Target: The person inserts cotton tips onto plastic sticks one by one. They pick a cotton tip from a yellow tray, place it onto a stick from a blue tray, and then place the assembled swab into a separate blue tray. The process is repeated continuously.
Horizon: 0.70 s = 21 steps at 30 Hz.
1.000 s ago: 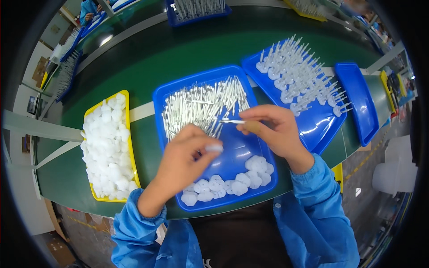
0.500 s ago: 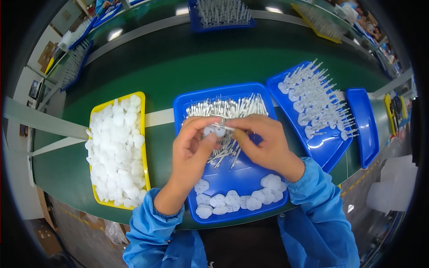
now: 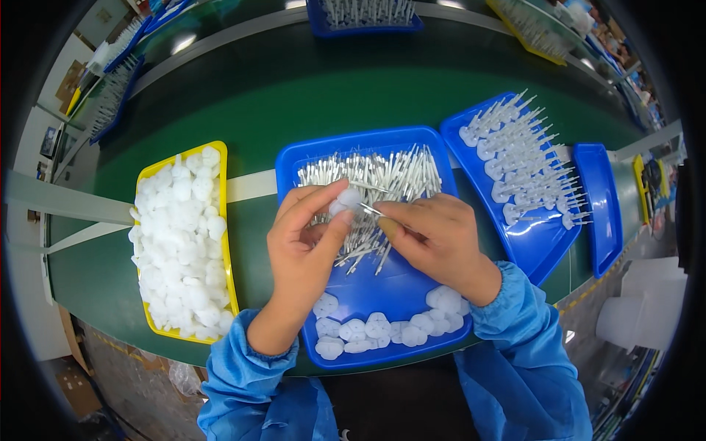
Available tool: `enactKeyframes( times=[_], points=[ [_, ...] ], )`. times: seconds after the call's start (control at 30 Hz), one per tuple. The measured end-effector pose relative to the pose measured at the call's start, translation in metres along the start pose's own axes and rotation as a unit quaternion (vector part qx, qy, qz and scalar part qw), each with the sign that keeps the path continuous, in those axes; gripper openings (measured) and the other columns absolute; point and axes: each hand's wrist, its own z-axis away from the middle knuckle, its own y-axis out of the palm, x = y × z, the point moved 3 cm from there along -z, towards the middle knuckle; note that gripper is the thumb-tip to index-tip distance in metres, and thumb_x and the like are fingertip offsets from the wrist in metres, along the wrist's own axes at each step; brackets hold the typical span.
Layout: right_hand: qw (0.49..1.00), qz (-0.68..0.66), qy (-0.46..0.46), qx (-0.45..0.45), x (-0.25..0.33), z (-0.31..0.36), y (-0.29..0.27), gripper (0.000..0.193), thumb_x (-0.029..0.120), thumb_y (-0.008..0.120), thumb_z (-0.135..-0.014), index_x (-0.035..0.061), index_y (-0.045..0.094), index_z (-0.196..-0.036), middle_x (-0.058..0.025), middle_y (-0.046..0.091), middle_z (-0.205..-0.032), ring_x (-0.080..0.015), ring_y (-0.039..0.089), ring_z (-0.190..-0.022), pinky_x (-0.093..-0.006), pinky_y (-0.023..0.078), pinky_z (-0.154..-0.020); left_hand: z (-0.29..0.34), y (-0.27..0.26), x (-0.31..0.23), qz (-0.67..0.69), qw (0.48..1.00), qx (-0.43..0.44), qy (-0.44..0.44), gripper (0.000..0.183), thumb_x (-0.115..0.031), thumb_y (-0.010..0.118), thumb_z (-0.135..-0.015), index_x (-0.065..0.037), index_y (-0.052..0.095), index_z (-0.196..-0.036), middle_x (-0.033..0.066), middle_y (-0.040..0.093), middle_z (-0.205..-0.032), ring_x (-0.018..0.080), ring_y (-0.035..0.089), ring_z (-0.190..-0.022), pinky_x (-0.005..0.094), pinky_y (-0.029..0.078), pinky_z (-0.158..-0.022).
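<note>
My left hand (image 3: pixel 305 231) pinches a white flower-shaped plastic disc (image 3: pixel 346 200) between thumb and forefinger, above the middle blue tray (image 3: pixel 382 283). My right hand (image 3: pixel 434 231) is closed on a thin white rod (image 3: pixel 370 209), whose tip meets the disc's edge; whether it sits in a hole I cannot tell. A pile of similar rods (image 3: pixel 397 170) fills the far part of the tray, under and beyond my hands. Loose white discs (image 3: pixel 379 328) lie along the tray's near edge.
To the left a yellow tray (image 3: pixel 230 272) is heaped with white discs. A blue tray (image 3: pixel 533 253) at the right holds rods standing on discs, beside a narrow blue tray (image 3: pixel 599 213). Further trays (image 3: pixel 368 31) stand across the green table (image 3: pixel 257 103).
My right hand has drawn slightly right, and the rod now points at the disc from the right. My left hand has shifted a little left and tilted the disc.
</note>
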Motion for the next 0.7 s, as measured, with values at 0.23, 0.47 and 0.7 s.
enactKeyframes(
  times=[0.23,0.47,0.7],
  points=[
    [0.998,0.059,0.004,0.007,0.002,0.004,0.000,0.021,0.012,0.088,-0.088,0.0120,0.085,-0.109,-0.0003,0.075,-0.073,-0.0188,0.069,-0.059,-0.0350,0.050,-0.055,0.002,0.002,0.005,-0.038,0.999,0.017,0.030,0.044,0.010,0.075,-0.100,-0.005,0.078,-0.141,0.0091,0.066,-0.137,0.0145,0.069,-0.121,0.0242,0.064,-0.089],
    [0.995,-0.038,0.090,0.031,0.001,0.001,0.001,0.020,0.014,0.088,-0.090,0.0116,0.086,-0.110,-0.0023,0.076,-0.074,-0.0202,0.070,-0.060,-0.0341,0.050,-0.055,0.004,0.006,0.001,-0.029,0.999,0.009,-0.016,0.042,0.006,0.074,-0.103,-0.007,0.078,-0.143,0.0120,0.076,-0.134,0.0142,0.073,-0.116,0.0254,0.064,-0.090],
    [0.981,-0.097,0.157,0.065,-0.008,0.004,0.002,0.019,0.018,0.088,-0.091,0.0109,0.086,-0.109,-0.0014,0.073,-0.072,-0.0207,0.070,-0.061,-0.0369,0.050,-0.057,0.008,0.008,0.002,-0.060,0.998,0.012,-0.001,0.041,0.005,0.074,-0.103,-0.007,0.078,-0.143,0.0131,0.082,-0.124,0.0132,0.077,-0.106,0.0282,0.066,-0.091]
  ],
)
